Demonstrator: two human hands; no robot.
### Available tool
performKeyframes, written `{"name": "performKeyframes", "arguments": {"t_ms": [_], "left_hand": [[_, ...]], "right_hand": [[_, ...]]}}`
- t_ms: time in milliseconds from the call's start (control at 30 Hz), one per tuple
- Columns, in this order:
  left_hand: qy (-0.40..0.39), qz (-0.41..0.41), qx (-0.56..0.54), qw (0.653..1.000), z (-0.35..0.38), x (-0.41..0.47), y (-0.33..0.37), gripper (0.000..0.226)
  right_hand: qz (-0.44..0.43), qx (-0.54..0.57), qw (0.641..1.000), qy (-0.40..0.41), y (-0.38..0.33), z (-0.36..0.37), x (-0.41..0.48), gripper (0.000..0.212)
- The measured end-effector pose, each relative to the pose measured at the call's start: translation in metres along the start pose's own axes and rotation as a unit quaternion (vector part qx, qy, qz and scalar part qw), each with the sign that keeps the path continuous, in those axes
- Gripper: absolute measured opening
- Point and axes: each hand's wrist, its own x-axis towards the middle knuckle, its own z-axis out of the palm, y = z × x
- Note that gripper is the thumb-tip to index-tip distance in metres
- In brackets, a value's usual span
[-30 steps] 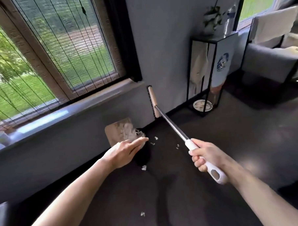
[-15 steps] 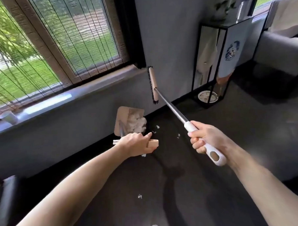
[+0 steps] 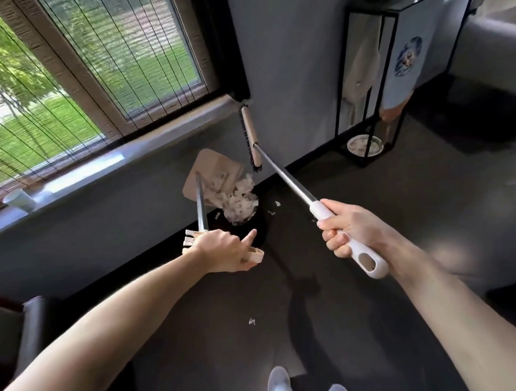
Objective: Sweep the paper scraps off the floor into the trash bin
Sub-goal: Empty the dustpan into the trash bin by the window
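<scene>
The white torn paper scraps [image 3: 239, 202] are very light and soft. Most of them lie in a loose heap at the lip of the beige flat dustpan [image 3: 211, 173], which is tilted over the black round trash bin [image 3: 253, 217] near the grey wall, and the lowest ones seem to be inside the bin. I judge that they will slide and flutter easily, so a slow tilt is safer than a shake. They are best moved with the tools, not picked up with the fingers.

The left grip [image 3: 223, 250] is closed around the beige handle at the end of the dustpan's metal rod, with the forefinger pointing out. The right grip [image 3: 350, 229] is closed around the white handle of the long metal-pole broom [image 3: 282, 176], whose black bristle head hangs in the air close to the wall.

A few loose scraps [image 3: 273, 208] lie on the dark floor [image 3: 374, 323] just beside the bin, and one small scrap [image 3: 251, 321] lies nearer to the person's pale shoes [image 3: 278, 380].

The black metal frame stand [image 3: 339, 88] with a white bowl [image 3: 364, 145] is to the right, apart from the bin. The wall behind the bin leaves little room for the broom head.
</scene>
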Motion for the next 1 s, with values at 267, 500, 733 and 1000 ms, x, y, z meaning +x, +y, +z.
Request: {"name": "performKeyframes", "arguments": {"t_ms": [267, 500, 733, 1000], "left_hand": [[-0.062, 0.064, -0.036, 0.995, 0.03, 0.008, 0.049, 0.078], [0.009, 0.057, 0.015, 0.998, 0.013, -0.007, 0.017, 0.08], [-0.039, 0.031, -0.021, 0.999, 0.03, -0.015, 0.054, 0.077], [0.027, -0.153, -0.167, 0.974, -0.011, 0.004, 0.027, 0.079]], "right_hand": [[0.031, 0.008, 0.999, 0.017, 0.026, 0.0, 0.005, 0.034], [0.049, 0.003, 0.999, 0.023, 0.035, 0.001, 0.002, 0.022], [0.047, 0.013, 0.999, 0.024, 0.041, -0.005, 0.0, 0.026], [0.053, 0.014, 0.998, 0.035, 0.045, -0.011, -0.009, 0.02]]}}
